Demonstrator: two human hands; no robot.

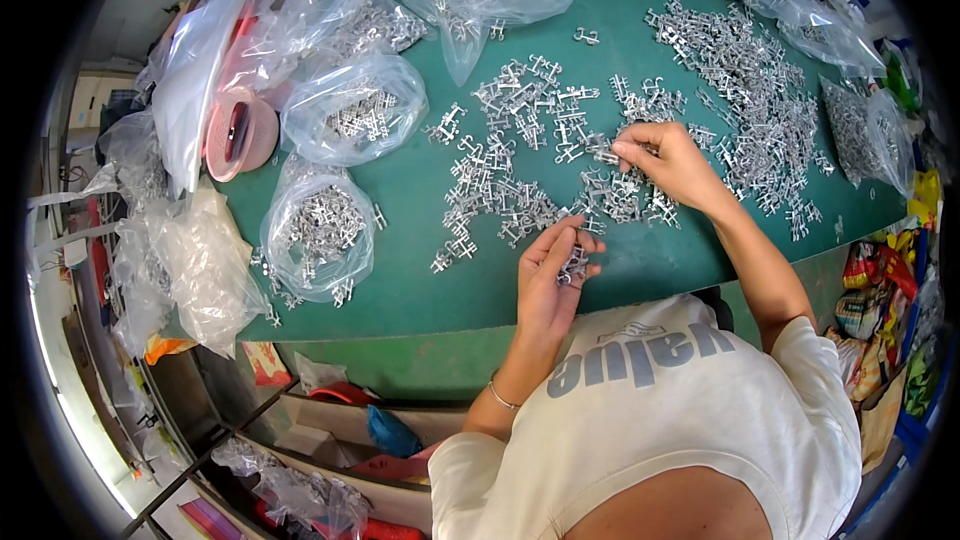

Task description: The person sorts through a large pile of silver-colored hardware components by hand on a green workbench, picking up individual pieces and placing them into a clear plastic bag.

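Note:
Small silver metal clips (515,210) with bent, forked ends lie in loose heaps on the green tabletop (430,305). Near the front edge, my left hand (550,270) is turned palm up, its fingers curled around several metal clips (573,266). The thumb and forefinger of that hand meet by the heap's edge. My right hand (668,162) reaches over the middle heap, fingers pinched on a metal clip (604,151). Just beyond that hand are more clips (650,100). A larger pile of similar clips (750,90) spreads to its right.
Clear plastic bags (318,225) holding metal clips stand at the left, with more bags behind. A pink basket (243,135) with a dark red-handled object sits beside them. Another filled bag (868,135) lies at the right edge. Open drawers (350,440) are below the table.

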